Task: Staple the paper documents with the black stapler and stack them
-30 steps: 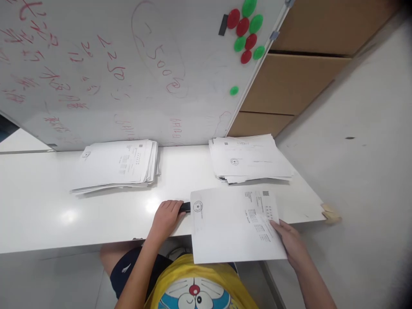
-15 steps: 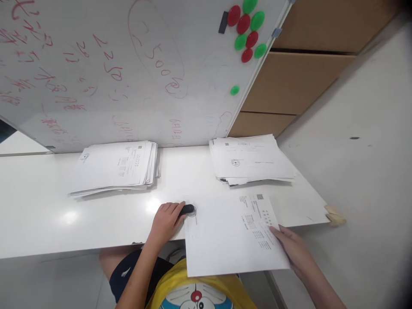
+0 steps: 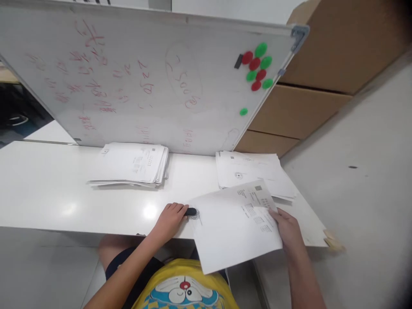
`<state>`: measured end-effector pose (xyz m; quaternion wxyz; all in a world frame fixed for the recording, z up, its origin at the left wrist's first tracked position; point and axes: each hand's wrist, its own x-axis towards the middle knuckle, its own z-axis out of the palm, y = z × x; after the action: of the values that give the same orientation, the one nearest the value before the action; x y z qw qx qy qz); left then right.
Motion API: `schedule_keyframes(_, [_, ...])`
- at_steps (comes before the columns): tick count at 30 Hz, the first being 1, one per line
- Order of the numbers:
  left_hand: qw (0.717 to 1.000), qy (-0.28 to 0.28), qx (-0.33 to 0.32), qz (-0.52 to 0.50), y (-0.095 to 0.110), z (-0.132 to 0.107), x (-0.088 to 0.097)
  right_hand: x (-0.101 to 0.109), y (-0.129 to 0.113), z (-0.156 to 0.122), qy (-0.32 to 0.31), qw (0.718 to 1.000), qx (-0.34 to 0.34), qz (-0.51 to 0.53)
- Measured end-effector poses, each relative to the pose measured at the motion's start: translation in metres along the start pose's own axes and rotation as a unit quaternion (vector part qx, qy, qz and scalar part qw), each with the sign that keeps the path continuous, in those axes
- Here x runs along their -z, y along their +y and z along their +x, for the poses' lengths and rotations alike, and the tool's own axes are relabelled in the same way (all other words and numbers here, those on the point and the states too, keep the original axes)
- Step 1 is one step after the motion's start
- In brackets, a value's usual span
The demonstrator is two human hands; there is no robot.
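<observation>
My left hand (image 3: 172,219) is closed round a black, rounded tool (image 3: 192,211) that looks like a small stapler. Its tip lies over the left edge of a white printed sheet (image 3: 225,234), beside a round seal mark; the underside of the tool is hidden. My right hand (image 3: 287,227) pinches the sheet's right edge, thumb on top, and the paper there bends up a little. Tilted, the sheet overhangs the table's front edge above my lap. Behind its upper right corner is a stack of printed papers (image 3: 257,165), partly covered by it.
Another paper stack (image 3: 125,163) lies at the left on the white table (image 3: 41,184). A whiteboard (image 3: 128,51) with red writing and round magnets (image 3: 254,64) stands along the back. Cardboard boxes (image 3: 305,107) rise behind it, and a wall (image 3: 370,193) bounds the right side.
The sheet has turned, its right side rising toward the right stack and now overlapping it. My right hand has moved up with it. The view has shifted, showing the whiteboard's top edge.
</observation>
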<state>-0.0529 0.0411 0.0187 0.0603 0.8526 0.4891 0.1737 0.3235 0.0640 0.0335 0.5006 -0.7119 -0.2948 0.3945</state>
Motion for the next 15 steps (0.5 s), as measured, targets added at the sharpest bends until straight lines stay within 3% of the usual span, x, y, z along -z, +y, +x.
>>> schedule_keyframes(3, [0.999, 0.003, 0.023, -0.031, 0.001, -0.009, 0.007, -0.007, -0.016, 0.046, 0.08, 0.995, 0.064, -0.013])
schedule_keyframes(7, [0.997, -0.007, 0.037, -0.068, -0.01, -0.017, 0.028, -0.005, -0.047, 0.101, 0.123, 0.986, 0.091, -0.069])
schedule_keyframes(11, [0.995, 0.063, 0.074, -0.018, -0.056, -0.014, 0.058, 0.001, -0.064, 0.13, 0.121, 0.972, 0.135, -0.151])
schedule_keyframes(15, [0.979, 0.133, 0.135, 0.074, -0.102, -0.004, 0.089, -0.002, -0.057, 0.145, 0.116, 0.9, 0.168, -0.385])
